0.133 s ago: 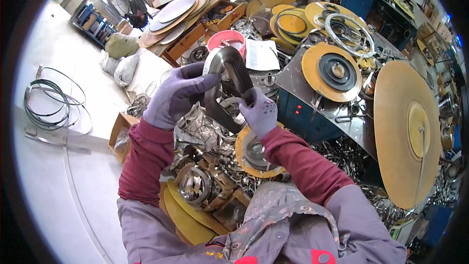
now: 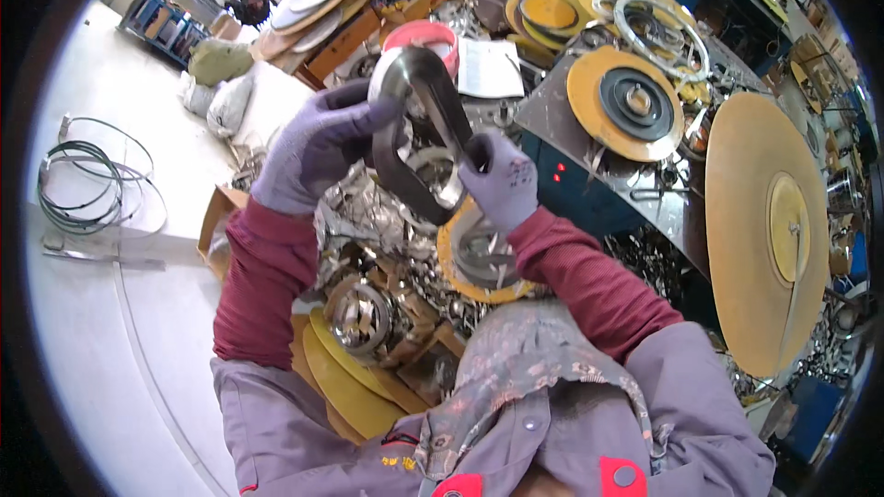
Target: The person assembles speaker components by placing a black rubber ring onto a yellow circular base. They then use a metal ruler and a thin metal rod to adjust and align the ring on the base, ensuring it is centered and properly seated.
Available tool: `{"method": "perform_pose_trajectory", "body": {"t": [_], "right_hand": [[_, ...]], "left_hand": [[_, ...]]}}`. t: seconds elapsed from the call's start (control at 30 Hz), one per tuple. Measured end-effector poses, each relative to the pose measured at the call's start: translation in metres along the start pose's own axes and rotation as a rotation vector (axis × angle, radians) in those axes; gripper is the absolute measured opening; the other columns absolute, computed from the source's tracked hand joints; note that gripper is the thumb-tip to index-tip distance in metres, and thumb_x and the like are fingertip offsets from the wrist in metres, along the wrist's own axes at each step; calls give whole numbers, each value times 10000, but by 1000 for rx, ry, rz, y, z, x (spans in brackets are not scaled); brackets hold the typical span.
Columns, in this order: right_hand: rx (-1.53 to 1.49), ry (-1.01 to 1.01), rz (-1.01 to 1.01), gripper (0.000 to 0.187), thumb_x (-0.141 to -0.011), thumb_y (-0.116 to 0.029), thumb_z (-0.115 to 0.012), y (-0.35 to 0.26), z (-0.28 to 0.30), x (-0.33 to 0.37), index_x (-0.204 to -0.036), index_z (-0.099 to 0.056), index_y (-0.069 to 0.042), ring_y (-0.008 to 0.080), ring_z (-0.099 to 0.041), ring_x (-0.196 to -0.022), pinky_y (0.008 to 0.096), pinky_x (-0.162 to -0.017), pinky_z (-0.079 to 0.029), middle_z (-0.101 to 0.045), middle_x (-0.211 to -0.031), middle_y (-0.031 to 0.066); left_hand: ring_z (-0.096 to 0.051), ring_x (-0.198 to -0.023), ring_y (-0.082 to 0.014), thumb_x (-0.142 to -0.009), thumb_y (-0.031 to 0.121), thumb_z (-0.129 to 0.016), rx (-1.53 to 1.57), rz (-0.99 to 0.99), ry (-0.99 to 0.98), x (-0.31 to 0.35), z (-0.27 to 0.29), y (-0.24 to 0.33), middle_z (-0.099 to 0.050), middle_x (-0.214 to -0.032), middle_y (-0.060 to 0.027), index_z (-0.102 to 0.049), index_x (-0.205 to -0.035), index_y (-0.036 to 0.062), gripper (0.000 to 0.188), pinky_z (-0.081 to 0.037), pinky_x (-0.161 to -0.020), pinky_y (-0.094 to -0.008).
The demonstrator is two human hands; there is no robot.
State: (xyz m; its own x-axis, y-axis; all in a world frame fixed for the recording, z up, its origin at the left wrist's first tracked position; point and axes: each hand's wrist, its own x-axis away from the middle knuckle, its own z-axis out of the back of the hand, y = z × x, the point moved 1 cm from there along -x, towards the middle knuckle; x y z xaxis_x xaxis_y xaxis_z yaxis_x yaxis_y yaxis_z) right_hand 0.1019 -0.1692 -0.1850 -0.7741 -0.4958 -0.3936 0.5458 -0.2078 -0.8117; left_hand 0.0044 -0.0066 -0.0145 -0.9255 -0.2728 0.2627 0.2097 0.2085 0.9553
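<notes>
Held up in front of me is an elongated ring of dark metal strip (image 2: 444, 109), wound in a thick band and tilted, with its middle open. My left hand (image 2: 308, 149), in a pale purple glove, closes on the ring's left side, thumb laid along the upper edge. My right hand (image 2: 502, 182), gloved alike, is closed with its curled fingers at the ring's right side; the fingertips are partly hidden. Beneath the ring lies a yellow disc (image 2: 451, 267) with a grey coil (image 2: 483, 262) on it, among loose metal strips.
Behind the ring stand a pink bucket (image 2: 396, 35) and a white paper sheet (image 2: 490, 69). On the right are a metal-topped blue bench (image 2: 589, 189) with a coil on a yellow disc, and a large upright tan disc (image 2: 750, 239). A cardboard box (image 2: 217, 221) sits at left.
My right hand has shifted along the ring's right side, and its fingers are more curled. The left hand keeps its hold. The whole view has tipped downward slightly.
</notes>
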Motion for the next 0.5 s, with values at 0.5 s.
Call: {"method": "perform_pose_trajectory", "body": {"t": [0.5], "right_hand": [[48,-261,371,235,-814,-168,-630,51,74,-64,-1036,-623,-92,306,-645,-876,398,-765,-528,-652,-960,128]], "left_hand": [[-634,-912,-170,-945,211,-585,11,-90,111,-15,-37,7,-641,-1056,-79,-554,-1227,-1,354,-502,-837,-284]]}}
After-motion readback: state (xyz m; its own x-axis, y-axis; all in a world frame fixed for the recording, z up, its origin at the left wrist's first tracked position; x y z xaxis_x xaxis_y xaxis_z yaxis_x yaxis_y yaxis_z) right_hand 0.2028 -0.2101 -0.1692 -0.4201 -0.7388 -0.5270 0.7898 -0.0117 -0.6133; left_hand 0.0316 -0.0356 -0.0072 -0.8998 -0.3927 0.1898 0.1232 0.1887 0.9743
